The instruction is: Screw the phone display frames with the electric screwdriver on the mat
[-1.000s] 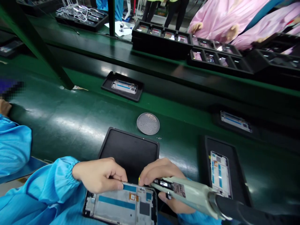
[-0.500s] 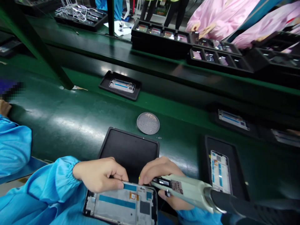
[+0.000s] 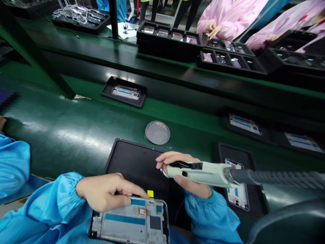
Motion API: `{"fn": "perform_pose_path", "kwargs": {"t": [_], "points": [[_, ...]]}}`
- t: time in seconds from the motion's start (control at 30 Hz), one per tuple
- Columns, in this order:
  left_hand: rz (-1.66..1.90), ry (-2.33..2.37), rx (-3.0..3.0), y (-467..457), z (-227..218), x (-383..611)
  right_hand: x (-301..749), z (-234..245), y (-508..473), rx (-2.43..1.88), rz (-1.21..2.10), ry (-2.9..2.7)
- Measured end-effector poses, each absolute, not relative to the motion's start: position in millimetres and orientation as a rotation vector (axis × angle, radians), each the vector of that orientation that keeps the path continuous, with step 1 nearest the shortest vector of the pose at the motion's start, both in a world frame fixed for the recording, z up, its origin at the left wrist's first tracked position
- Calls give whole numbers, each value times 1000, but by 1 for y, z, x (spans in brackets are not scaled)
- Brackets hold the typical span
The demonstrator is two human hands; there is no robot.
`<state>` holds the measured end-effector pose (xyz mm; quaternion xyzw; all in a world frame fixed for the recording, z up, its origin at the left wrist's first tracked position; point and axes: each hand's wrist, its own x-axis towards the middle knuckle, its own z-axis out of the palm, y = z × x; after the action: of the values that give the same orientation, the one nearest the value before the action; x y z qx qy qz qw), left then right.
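Note:
My left hand [image 3: 109, 193] grips the upper edge of a phone frame [image 3: 127, 230] with its thumb, index finger stretched along the rim. The frame is silver-grey with blue strips and a dark square, and lies tilted close to my body. A small yellow tab [image 3: 150, 194] sticks up by my index fingertip. My right hand [image 3: 196, 189] is wrapped round a pale green electric screwdriver [image 3: 210, 174] with a thick ribbed cord. It is held right of the frame, apart from it; its bit cannot be made out. A black tray [image 3: 134, 159] lies beyond both hands.
A round perforated dish [image 3: 157, 132] of small bits sits behind the tray. Another phone frame [image 3: 238, 198] lies in a tray [image 3: 256, 193] at right, partly behind the screwdriver. More framed trays [image 3: 124, 101] line the green bench [image 3: 71, 135]. A co-worker's blue sleeve [image 3: 12, 166] is at left.
My right hand has lifted the screwdriver up and away from the frame's edge, showing the yellow tab. My left index finger has stretched out towards that tab. The view has shifted slightly.

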<state>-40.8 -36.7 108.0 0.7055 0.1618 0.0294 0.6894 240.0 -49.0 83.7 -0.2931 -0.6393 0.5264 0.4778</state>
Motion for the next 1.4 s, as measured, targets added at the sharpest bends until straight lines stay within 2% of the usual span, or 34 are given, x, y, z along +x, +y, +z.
{"fn": "perform_pose_path", "kwargs": {"t": [0.1,1.4], "points": [[-21,331,1505,-36,107,-41,240,82,-49,-713,1290,-1574],[37,324,1525,-37,106,-44,244,78,-46,-784,1306,-1468]]}}
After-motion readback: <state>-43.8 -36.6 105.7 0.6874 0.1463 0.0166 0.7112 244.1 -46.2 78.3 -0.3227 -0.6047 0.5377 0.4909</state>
